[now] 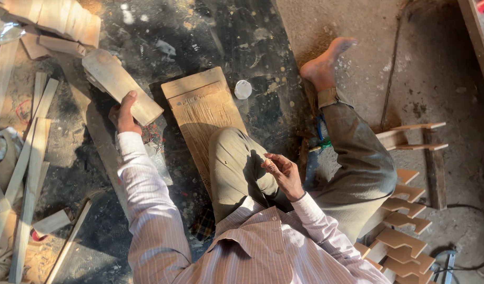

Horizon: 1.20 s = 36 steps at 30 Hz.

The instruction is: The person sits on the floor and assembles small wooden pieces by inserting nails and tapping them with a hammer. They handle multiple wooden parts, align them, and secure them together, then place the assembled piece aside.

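Note:
My left hand (124, 113) grips a pale wooden block (121, 84), long and carved, lifted at a slant over the dark floor at the upper left. My right hand (283, 173) rests over my bent knee with the fingers loosely curled; I cannot make out anything held in it. A flat wooden board (197, 108) lies on the floor under my left knee, between the two hands. I sit on the floor in a striped shirt and olive trousers, with one bare foot (323, 63) stretched out at the upper right.
Long wooden strips (29, 173) lie at the left with more blocks (58, 18) at the top left. A small white round lid (243, 89) sits beside the board. Stacked zigzag-cut wooden pieces (405, 231) stand at the lower right, near a cable (476, 236).

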{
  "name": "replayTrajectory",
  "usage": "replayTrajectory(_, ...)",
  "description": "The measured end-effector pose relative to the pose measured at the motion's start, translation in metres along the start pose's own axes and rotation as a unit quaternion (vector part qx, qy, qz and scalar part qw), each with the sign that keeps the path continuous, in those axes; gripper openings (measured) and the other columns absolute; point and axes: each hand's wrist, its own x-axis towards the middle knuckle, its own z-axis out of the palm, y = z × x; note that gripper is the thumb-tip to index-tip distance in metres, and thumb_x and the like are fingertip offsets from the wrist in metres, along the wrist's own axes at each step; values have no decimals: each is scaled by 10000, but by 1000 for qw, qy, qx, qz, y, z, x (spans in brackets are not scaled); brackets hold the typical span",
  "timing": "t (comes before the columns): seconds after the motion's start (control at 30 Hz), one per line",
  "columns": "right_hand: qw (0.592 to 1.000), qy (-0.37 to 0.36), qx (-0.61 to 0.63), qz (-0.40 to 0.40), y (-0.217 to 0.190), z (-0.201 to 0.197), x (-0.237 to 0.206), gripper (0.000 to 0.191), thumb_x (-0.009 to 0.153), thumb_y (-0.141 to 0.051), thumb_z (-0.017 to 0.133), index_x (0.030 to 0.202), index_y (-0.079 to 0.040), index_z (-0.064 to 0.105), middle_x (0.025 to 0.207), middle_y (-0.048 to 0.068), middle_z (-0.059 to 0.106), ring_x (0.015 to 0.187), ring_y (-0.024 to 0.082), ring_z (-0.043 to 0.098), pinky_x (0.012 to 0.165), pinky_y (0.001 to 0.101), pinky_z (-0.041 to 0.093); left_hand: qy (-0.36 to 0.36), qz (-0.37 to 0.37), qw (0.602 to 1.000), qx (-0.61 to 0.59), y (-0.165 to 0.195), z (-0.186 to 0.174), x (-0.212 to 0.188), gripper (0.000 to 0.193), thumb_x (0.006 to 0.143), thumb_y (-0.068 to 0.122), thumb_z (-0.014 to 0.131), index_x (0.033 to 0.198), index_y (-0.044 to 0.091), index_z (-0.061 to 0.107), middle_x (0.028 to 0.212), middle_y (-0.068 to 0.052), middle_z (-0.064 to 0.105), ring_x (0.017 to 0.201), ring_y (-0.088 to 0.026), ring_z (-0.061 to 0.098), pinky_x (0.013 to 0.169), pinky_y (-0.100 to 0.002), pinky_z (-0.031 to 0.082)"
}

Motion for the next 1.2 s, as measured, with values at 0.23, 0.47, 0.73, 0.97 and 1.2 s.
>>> replayTrajectory(0.23, 998, -66, 13, 8, -24, 12, -9, 514, 972, -232, 742, 1386, 31, 587, 1093, 74, 731, 1007, 126, 664, 871, 283, 548, -225, 29, 973, -36, 30, 22, -136, 726, 787, 193, 872, 1389, -29, 534, 1293, -133, 607, 1161, -221, 605, 1001, -372, 538)
replayTrajectory(0.47, 986, -155, 25, -53, -55, 17, -34, 928, 876, -339, 800, 1585, -43, 281, 1449, 66, 545, 1311, 169, 557, 1077, 350, 474, -317, 9, 948, 15, 34, 68, -278, 743, 817, 206, 810, 1431, -47, 476, 1304, -132, 597, 1182, -246, 614, 1005, -393, 550)
replayTrajectory(0.73, 978, -45, 171, -111, -44, -22, -91, 804, 910, -254, 827, 1552, 29, 434, 1402, 106, 613, 1294, 172, 581, 1104, 342, 486, -389, -56, 912, 114, -6, 117, -415, 688, 831, 282, 787, 1362, -74, 533, 1229, -168, 612, 1094, -260, 618, 915, -388, 528)
replayTrajectory(0.97, 947, 79, 265, -165, -33, -104, -144, 725, 906, -166, 816, 1514, 36, 476, 1372, 86, 628, 1242, 143, 599, 1078, 326, 499, -499, -61, 863, 51, -57, 162, -494, 697, 844, 271, 813, 1393, -28, 503, 1278, -113, 613, 1172, -215, 589, 1014, -359, 491)
replayTrajectory(1.2, 889, 217, 349, -203, -23, -235, -186, 670, 906, -203, 757, 1458, 89, 515, 1321, 134, 680, 1203, 203, 647, 1066, 347, 494, -601, -113, 785, 99, -125, 194, -513, 559, 892, 281, 804, 1289, 0, 530, 1238, -141, 658, 1144, -228, 654, 1036, -352, 498)
